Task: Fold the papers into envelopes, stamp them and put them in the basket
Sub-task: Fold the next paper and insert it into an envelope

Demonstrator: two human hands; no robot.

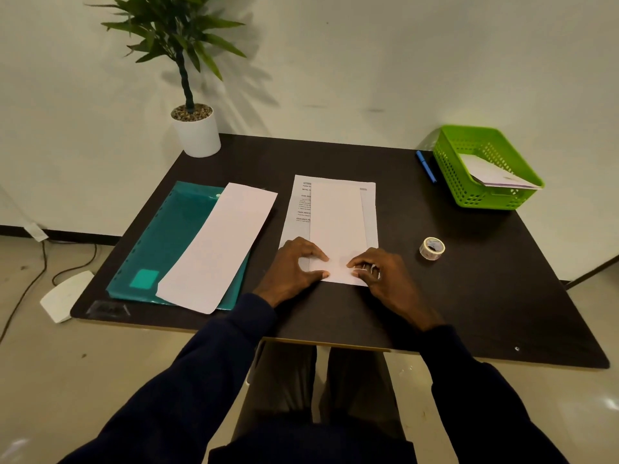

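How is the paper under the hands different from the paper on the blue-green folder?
The paper under the hands lies straight, on a printed sheet; the paper on the folder lies slanted across the teal folder.
The left hand and right hand press the near end of the first; nobody touches the second.
Both are long, white, folded strips lying flat on the dark table.

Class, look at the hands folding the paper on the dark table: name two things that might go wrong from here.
1. The folded paper lies loose on a printed sheet; pressing by the left hand and right hand may slide it, skewing the crease.
2. The tape roll beside the right hand could get knocked away.
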